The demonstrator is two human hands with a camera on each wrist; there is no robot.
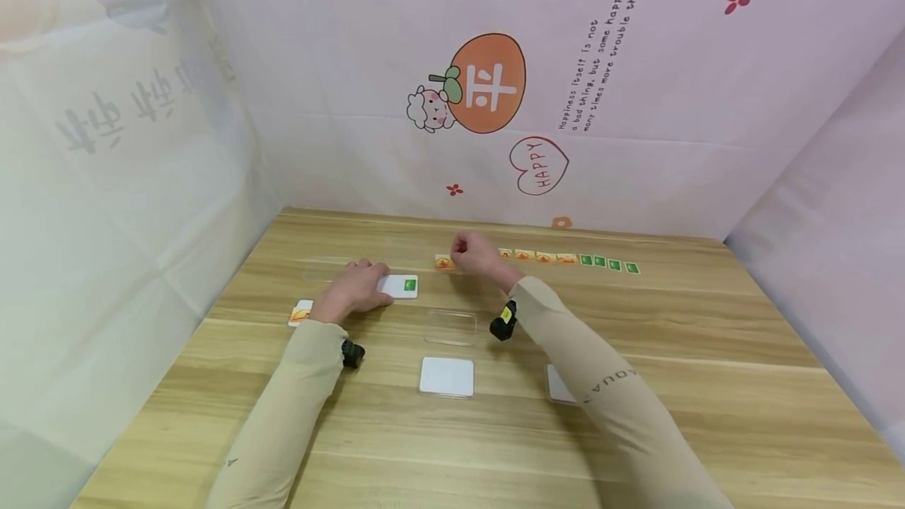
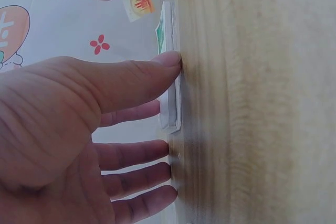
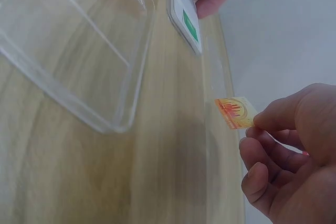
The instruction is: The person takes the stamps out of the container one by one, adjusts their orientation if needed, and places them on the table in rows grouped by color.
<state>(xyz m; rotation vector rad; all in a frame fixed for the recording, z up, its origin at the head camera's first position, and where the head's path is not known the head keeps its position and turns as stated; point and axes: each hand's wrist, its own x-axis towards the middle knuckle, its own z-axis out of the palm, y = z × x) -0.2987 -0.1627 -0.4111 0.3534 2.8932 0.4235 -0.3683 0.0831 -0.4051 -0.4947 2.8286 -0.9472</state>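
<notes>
My left hand holds a flat stack of white cards on the table, with the thumb along its near edge and the index finger at the far edge. The other left fingertips touch the table in the left wrist view. On the stack's top lies a small green card, near its right end. My right hand pinches a small orange-and-yellow card by one corner between thumb and fingertips. That card is raised above the table, to the right of the white stack.
Small orange cards and green cards line the back right. A clear plastic lid lies mid-table, before a boxed white stack. Another white stack is partly behind my right sleeve. An orange-topped white stack sits left.
</notes>
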